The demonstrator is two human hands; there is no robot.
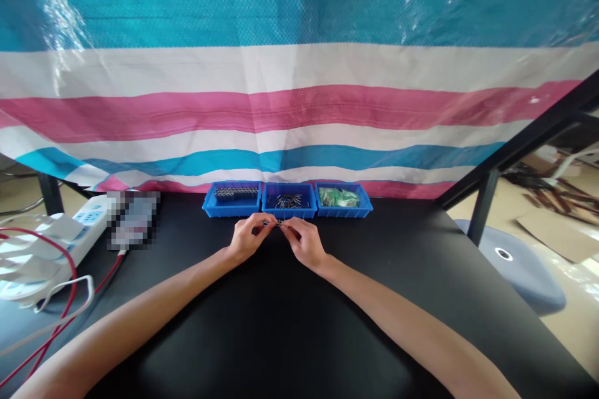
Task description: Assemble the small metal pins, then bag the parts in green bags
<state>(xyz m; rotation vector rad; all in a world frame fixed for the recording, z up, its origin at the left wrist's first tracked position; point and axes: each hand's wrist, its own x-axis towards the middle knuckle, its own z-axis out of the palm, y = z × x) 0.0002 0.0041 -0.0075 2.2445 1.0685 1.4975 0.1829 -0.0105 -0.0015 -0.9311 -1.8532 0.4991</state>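
My left hand (248, 237) and my right hand (305, 240) meet over the black table, just in front of the blue bins. Both are closed in a pinch, thumb against fingers, on a small metal part (279, 222) held between the fingertips. The fingers cover most of it, so its exact kind is hidden. Directly behind the hands, the middle blue bin (289, 212) holds many thin metal pins or screws (291, 201). In the left blue bin (224, 209) lie rows of small dark metal pieces (236, 192). Green and white packets (339, 197) fill the right blue bin (346, 212).
A white power strip (93, 215) with plugs and red and white cables (70, 262) lies at the left, beside a pixelated object (135, 221). A striped plastic sheet (281, 106) hangs behind the bins. Past the table's right edge are a grey stool (519, 268) and black frame bars (484, 206).
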